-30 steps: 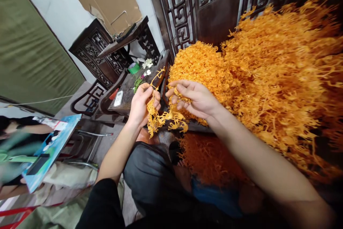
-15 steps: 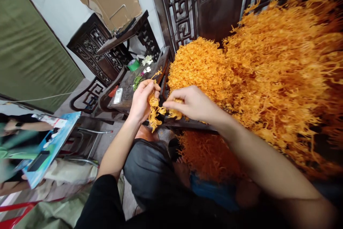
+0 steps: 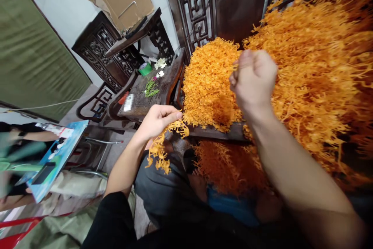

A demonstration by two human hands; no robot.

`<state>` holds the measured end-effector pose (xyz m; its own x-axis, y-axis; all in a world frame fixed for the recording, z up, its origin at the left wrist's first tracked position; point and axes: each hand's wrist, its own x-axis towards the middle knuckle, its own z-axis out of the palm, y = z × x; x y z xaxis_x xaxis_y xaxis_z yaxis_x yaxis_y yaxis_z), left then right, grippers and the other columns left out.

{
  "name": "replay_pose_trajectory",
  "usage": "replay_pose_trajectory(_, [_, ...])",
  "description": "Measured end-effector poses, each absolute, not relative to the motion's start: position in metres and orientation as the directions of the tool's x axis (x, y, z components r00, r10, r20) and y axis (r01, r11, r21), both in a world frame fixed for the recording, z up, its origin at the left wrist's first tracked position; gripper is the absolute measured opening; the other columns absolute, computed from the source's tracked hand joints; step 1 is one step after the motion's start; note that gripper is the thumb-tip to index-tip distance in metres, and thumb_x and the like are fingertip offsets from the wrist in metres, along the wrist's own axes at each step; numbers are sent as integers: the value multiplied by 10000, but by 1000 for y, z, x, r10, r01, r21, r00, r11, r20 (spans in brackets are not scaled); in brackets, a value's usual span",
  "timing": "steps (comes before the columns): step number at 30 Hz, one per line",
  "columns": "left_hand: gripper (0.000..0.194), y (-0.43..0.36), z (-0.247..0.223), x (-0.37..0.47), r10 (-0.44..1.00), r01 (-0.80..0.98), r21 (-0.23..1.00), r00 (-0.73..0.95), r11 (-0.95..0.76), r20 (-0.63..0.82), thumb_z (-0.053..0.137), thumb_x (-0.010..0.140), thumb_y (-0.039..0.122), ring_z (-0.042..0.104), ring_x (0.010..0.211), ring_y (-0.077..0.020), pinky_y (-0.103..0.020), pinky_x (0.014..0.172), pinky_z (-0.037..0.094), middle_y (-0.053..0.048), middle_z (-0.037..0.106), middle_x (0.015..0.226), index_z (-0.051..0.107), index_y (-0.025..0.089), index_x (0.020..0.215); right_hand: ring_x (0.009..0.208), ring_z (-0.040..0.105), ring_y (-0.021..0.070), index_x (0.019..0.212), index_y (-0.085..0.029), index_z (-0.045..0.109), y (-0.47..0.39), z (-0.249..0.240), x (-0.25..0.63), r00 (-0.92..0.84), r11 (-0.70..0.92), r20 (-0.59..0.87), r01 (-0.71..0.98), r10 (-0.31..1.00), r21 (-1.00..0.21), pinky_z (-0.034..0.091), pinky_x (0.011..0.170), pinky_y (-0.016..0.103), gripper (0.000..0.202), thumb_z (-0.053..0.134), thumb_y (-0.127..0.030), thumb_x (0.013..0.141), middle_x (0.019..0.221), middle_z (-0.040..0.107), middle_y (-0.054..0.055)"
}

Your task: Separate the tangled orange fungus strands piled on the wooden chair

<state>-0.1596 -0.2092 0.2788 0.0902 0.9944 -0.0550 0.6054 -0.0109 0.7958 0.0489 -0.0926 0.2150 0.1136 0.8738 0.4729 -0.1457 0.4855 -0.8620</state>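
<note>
Left hand (image 3: 163, 119) pinches orange strands (image 3: 159, 148); right hand (image 3: 256, 76), near orange heap (image 3: 211, 82), closed, perhaps on small piece.

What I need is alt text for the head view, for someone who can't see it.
A person's left hand holds a dangling bunch of orange strands, while the closed right hand is raised in front of large orange heaps. Beyond, green tape and small white flowers lie on a dark wooden surface.
</note>
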Motion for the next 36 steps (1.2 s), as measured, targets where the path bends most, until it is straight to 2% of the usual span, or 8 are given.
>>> replay_pose_trajectory(8, [374,-200,267,-162,970,692,691,58,-209,235,628,942,517,514,653,-124,-256,626,398,-4,630,720,711,165,848,731,618,150,991,-177,731,-135,221,25,-475,392,457,-236,752,-889,454,659,296,405,621,-564,945,779,678,32])
replay_pose_trajectory(11, [379,-202,268,-161,969,735,641,91,-222,231,612,952,500,507,634,-124,-259,614,384,-3,625,695,710,161,813,780,623,167,832,-183,692,-133,218,22,-384,409,457,-206,802,-889,467,703,307,402,736,-582,850,823,688,43])
replay_pose_trajectory(15, [397,-204,267,-169,969,716,684,-39,-142,243,658,914,520,457,573,-114,-259,549,323,8,577,620,711,159,755,540,441,95,847,-219,576,-105,211,40,14,291,310,-387,950,-875,309,494,257,423,587,-631,939,757,592,11])
replay_pose_trajectory(22, [408,-201,263,-168,943,673,719,-98,-172,318,663,904,549,465,576,-112,-249,547,339,9,578,640,688,167,762,434,295,70,858,-206,605,-127,205,25,-572,7,234,-370,787,-929,187,433,251,434,642,-636,904,542,397,-71])
replay_pose_trajectory(26, [377,-198,268,-182,882,726,655,-149,-210,448,673,897,525,507,606,-123,-252,589,385,1,620,659,708,172,771,430,317,72,791,-184,636,-133,202,22,-482,149,260,-257,837,-955,210,445,252,400,631,-558,933,492,395,-70])
replay_pose_trajectory(30, [393,-189,270,-200,720,584,767,-409,-266,561,690,861,559,488,588,-111,-240,576,390,14,603,657,669,183,749,435,409,76,840,-154,674,-124,200,32,-398,138,230,-247,888,-959,270,441,261,325,619,-457,943,595,562,-21])
replay_pose_trajectory(33, [394,-186,262,-189,844,540,813,-314,-219,435,713,849,565,483,585,-106,-237,564,381,13,608,668,688,178,778,446,427,81,1180,-150,670,-133,200,25,-586,53,200,-259,786,-965,305,444,263,350,592,-412,960,664,605,-24])
replay_pose_trajectory(36, [389,-191,256,-166,907,592,778,-177,-211,381,697,871,562,475,573,-104,-239,548,365,11,621,677,715,176,821,441,342,89,1319,-179,600,-147,201,14,-614,26,242,-339,751,-940,254,444,255,482,569,-513,972,537,407,-95])
